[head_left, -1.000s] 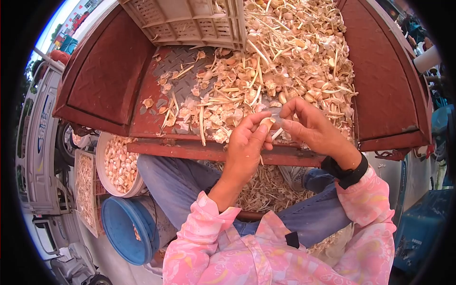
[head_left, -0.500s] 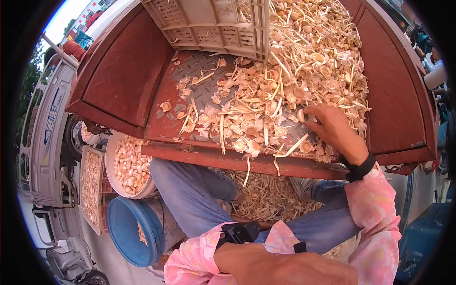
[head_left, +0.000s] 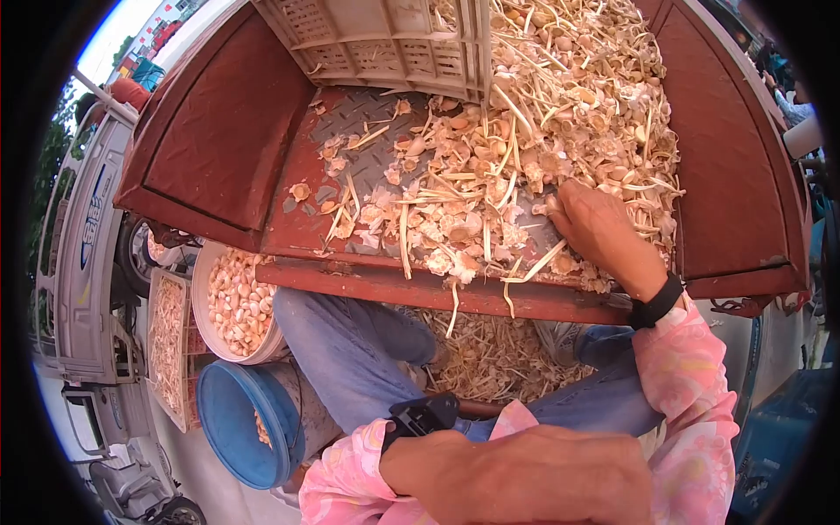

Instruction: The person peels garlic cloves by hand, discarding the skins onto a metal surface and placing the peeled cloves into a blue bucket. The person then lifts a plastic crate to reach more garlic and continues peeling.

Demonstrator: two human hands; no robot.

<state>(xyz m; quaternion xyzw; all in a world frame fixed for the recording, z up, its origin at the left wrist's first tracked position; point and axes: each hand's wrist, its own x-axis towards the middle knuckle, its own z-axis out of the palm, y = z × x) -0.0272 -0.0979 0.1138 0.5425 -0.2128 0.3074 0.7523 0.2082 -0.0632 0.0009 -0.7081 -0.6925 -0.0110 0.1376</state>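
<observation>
My right hand (head_left: 604, 229) reaches over the front edge of the red metal truck bed (head_left: 219, 166). Thumb and forefinger are closed on a garlic clove (head_left: 549, 204), partly covered by the fingertips. Around and beyond them spreads a heap of garlic skins, stalks and loose cloves (head_left: 604, 96). My left hand (head_left: 542, 472) is close to the camera at the bottom, back of the hand up, above my lap. Its fingers are hidden, so whether it holds anything cannot be seen.
A plastic crate (head_left: 394, 44) leans on the bed's far side. At left stand a white bucket of garlic cloves (head_left: 199, 297), a blue bucket (head_left: 210, 420) and a crate of skins (head_left: 166, 341). Dry stalks (head_left: 499, 363) cover the ground between my legs. A grey vehicle (head_left: 87, 245) is further left.
My right hand has shifted slightly left with the clove, its fingers closing further around it. My left hand has risen a little toward the camera.
</observation>
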